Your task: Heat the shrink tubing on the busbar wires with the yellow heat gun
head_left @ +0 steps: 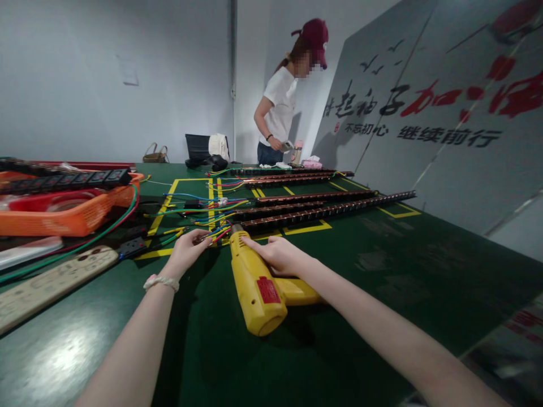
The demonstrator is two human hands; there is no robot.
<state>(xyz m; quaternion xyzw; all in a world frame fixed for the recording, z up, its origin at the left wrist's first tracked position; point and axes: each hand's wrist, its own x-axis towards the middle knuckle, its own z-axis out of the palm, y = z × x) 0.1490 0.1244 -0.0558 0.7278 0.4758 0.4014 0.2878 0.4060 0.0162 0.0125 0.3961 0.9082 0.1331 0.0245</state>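
A yellow heat gun [254, 282] lies across the middle, its metal nozzle pointing away at the coloured wires. My right hand [282, 254] is wrapped round its body, near the front, with the handle under the wrist. Just left of the nozzle, my left hand [190, 247] pinches the ends of the coloured wires [220, 230]. These wires lead to the nearest of several long dark strips [322, 213] with copper-coloured lines. The fingertips of my left hand are small and partly hidden.
An orange basket [80, 217] holding strips and cables stands at the left on the green table [339, 350]. A long beige board [55, 285] and a black socket [132, 247] lie nearer. Across the table stands a person [280, 102] in a white shirt.
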